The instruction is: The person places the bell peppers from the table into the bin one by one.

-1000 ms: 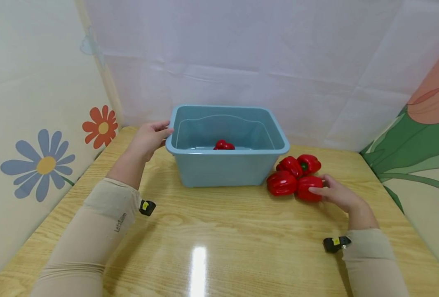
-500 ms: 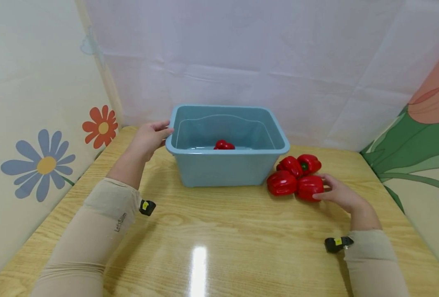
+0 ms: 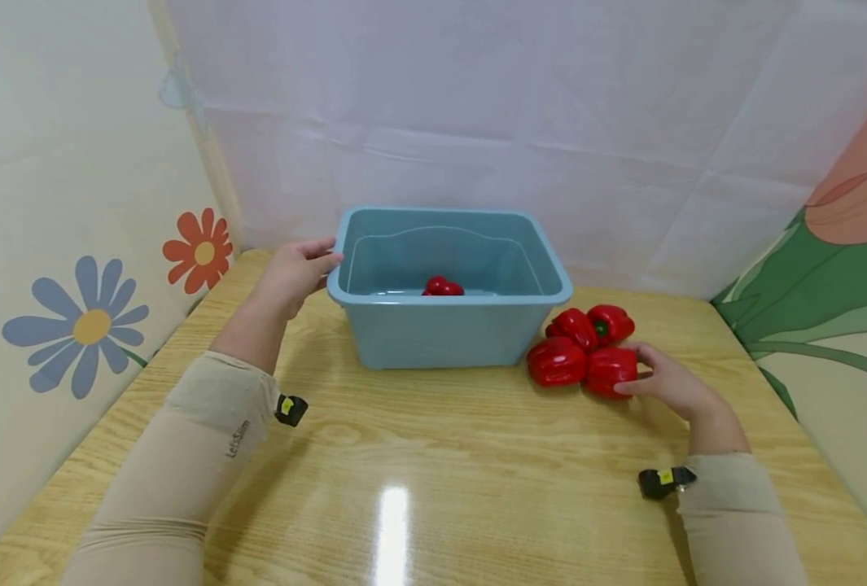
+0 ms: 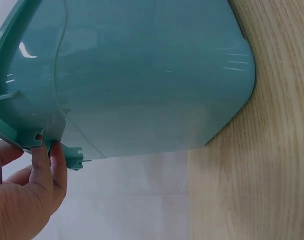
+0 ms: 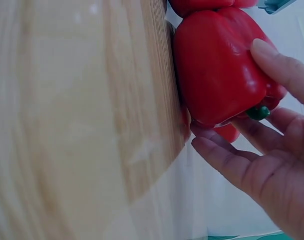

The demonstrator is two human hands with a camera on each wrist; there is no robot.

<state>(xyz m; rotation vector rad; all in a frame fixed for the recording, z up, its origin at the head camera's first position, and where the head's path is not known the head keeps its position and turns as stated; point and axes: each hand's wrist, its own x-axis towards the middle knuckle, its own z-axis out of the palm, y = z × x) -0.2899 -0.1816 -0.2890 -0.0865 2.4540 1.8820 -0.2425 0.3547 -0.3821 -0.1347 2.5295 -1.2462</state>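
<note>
Where the left sleeve (image 3: 184, 456) nears its cuff, small dark lettering runs along the fabric and seems to read "Let'sSlim". Black wrist cameras (image 3: 290, 409) carry yellow patches, their markings too small to make out.

Inside the light-blue plastic storage bin (image 3: 440, 334), a red rounded object (image 3: 444, 286) is partly hidden behind the front wall — I cannot tell whether it is another bell pepper. The right wrist view cuts off the neighbouring red peppers at its top edge, and in the head view the left hand's (image 3: 291, 277) fingertips disappear behind the bin's rim.

Glossy, deep red and blocky with rounded lobes, the near-right bell pepper (image 3: 607, 373) lies on its side on the wood-grain table (image 3: 477, 456), its short green stem (image 5: 258, 112) towards the palm. It sits right of the bin, against three other red bell peppers (image 3: 556, 362). The right hand (image 3: 669, 382) holds it loosely by the stem end — thumb on one side, bent fingers on the other. The left hand pinches the bin's left rim, fingers bent.
</note>
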